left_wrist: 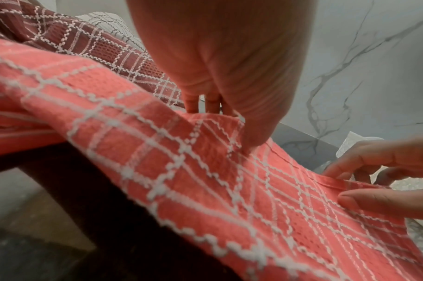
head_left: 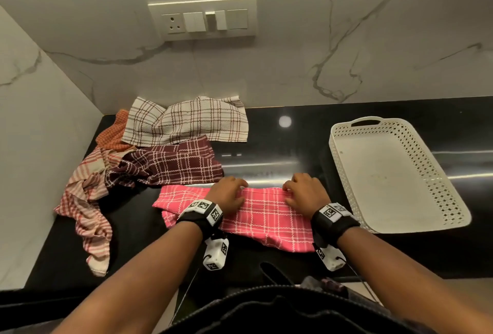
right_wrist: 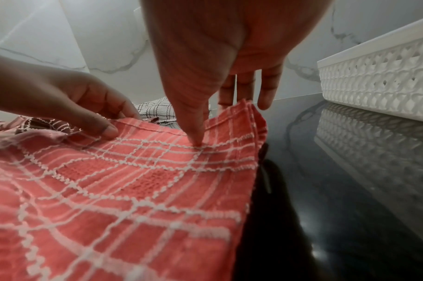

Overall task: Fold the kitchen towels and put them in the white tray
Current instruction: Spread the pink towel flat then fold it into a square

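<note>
A pink checked towel (head_left: 266, 216) (left_wrist: 205, 180) (right_wrist: 133, 180) lies partly folded on the black counter near its front edge. My left hand (head_left: 238, 187) (left_wrist: 229, 121) pinches the towel's far edge, thumb on top and fingers behind it. About a hand's width to the right, my right hand (head_left: 289, 188) (right_wrist: 213, 121) pinches the same edge near its right corner, thumb pressed on the cloth. The white tray (head_left: 386, 173) (right_wrist: 379, 81) with perforated walls stands to the right of the towel, with nothing in it.
Unfolded towels are heaped at the back left: a white checked one (head_left: 192, 120), a maroon checked one (head_left: 170, 163), an orange one (head_left: 114, 133) and a red-striped one (head_left: 85, 200). Marble walls close the back and left. A switch panel (head_left: 202, 17) is on the back wall.
</note>
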Available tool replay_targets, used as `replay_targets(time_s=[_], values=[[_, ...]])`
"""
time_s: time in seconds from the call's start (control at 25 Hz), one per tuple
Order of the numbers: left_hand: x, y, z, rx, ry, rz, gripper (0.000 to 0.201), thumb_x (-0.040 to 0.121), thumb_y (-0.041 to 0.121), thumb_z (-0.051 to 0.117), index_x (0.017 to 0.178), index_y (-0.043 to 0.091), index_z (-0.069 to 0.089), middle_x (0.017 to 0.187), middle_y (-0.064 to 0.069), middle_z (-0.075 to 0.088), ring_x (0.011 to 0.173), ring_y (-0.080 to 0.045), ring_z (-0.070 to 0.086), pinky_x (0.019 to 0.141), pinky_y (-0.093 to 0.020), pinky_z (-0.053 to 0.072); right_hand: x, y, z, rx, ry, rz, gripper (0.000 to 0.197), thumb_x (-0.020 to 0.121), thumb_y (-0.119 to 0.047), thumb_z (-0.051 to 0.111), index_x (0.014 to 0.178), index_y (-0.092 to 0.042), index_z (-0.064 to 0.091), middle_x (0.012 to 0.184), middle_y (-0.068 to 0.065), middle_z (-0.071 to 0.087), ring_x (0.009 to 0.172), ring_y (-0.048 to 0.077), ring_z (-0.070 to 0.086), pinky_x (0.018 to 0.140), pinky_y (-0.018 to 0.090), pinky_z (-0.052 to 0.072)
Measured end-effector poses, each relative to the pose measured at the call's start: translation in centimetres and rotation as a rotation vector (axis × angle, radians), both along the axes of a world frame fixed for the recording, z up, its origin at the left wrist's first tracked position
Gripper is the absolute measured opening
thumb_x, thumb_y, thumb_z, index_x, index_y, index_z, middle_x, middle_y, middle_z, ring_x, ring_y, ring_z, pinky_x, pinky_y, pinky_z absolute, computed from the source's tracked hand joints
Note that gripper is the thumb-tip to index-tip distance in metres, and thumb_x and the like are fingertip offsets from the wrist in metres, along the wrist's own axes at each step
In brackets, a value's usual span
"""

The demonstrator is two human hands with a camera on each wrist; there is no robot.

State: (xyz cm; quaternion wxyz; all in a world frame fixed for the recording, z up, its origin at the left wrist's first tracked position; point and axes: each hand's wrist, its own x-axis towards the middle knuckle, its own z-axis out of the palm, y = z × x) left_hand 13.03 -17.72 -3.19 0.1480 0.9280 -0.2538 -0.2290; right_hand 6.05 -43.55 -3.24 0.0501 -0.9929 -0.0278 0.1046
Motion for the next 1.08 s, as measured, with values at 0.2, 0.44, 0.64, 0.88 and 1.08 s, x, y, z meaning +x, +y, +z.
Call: replay_targets(time_s=[0.2, 0.44, 0.64, 0.88, 1.08], values=[[-0.4, -0.2, 0.5, -0.145, -0.062, 0.055, 0.018, 0.092, 0.020, 0.065, 0.110, 0.020, 0.069, 0.104, -0.001, 0.058, 0.093, -0.018, 0.057, 0.090, -0.040, 0.051, 0.1, -0.4, -0.1, 0.094, -0.019, 0.037, 0.046, 0.088, -0.053, 0.061, 0.129, -0.034, 0.063, 0.120, -0.004, 0.059, 0.113, 0.020, 0.055, 0.092, 0.038, 0.044], [-1.1, -1.0, 2.7, -0.347, -0.146, -0.108, 0.012, 0.092, 0.019, 0.067, 0.104, 0.020, 0.071, 0.091, 0.008, 0.055, 0.081, -0.009, 0.052, 0.072, -0.016, 0.040, 1.5, 3.3, 2.1, 0.710, 0.066, 0.058, 0.054, 0.078, -0.045, 0.079, 0.128, -0.032, 0.064, 0.117, -0.006, 0.071, 0.106, 0.009, 0.062, 0.092, 0.029, 0.049], [1.1, 2.3, 5.6, -0.346, -0.113, -0.158, 0.022, 0.090, 0.040, 0.072, 0.103, 0.023, 0.071, 0.090, 0.008, 0.065, 0.081, -0.009, 0.058, 0.072, -0.027, 0.046, 3.0, 2.6, 4.3, 0.624, 0.137, 0.025, 0.033, 0.082, -0.048, 0.076, 0.067, -0.021, 0.068, 0.060, -0.006, 0.063, 0.054, 0.004, 0.052, 0.056, 0.028, 0.041], [4.9, 10.6, 8.7, -0.186, -0.031, -0.104, 0.019, 0.087, 0.049, 0.070, 0.088, 0.030, 0.074, 0.077, 0.012, 0.068, 0.069, -0.005, 0.062, 0.062, -0.027, 0.049, 3.3, -3.4, 7.6, 0.616, 0.078, -0.106, 0.023, 0.079, -0.044, 0.081, 0.070, -0.023, 0.075, 0.069, -0.006, 0.072, 0.065, 0.006, 0.067, 0.066, 0.030, 0.053], [8.9, 16.5, 12.2, -0.142, -0.126, -0.020, 0.032, 0.075, 0.061, 0.062, 0.083, 0.031, 0.069, 0.077, 0.011, 0.069, 0.071, -0.007, 0.065, 0.065, -0.035, 0.053, 4.6, -6.2, 11.0, 0.576, -0.017, -0.144, 0.015, 0.079, -0.033, 0.083, 0.070, -0.023, 0.077, 0.068, -0.009, 0.072, 0.065, 0.008, 0.067, 0.067, 0.032, 0.053]])
